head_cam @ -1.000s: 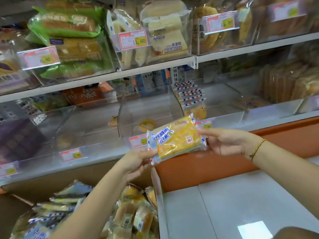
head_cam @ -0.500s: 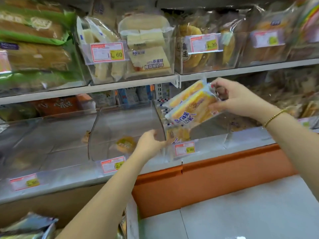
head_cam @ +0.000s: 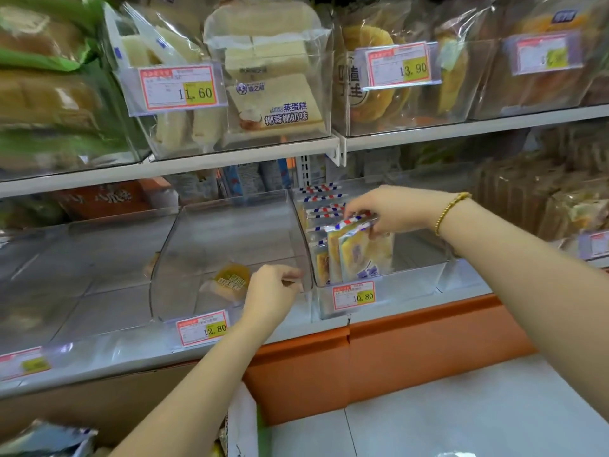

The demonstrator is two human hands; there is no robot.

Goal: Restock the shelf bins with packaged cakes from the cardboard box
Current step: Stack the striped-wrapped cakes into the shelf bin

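We face a white metal shelving unit. The upper shelf (head_cam: pixel 478 128) runs across in two boards that meet beside a perforated upright (head_cam: pixel 307 166), and the lower shelf (head_cam: pixel 115 364) juts out further below it. Under that we see an orange base panel (head_cam: pixel 412 351), split by a vertical seam. Pale grey floor tiles (head_cam: pixel 461 413) lie at its foot, with a bright glare (head_cam: pixel 456 454) at the bottom edge.

Bright, even store light, soft image.
Edges smear and bow; glare glints on the clear bags (head_cam: pixel 263 61), upper centre.
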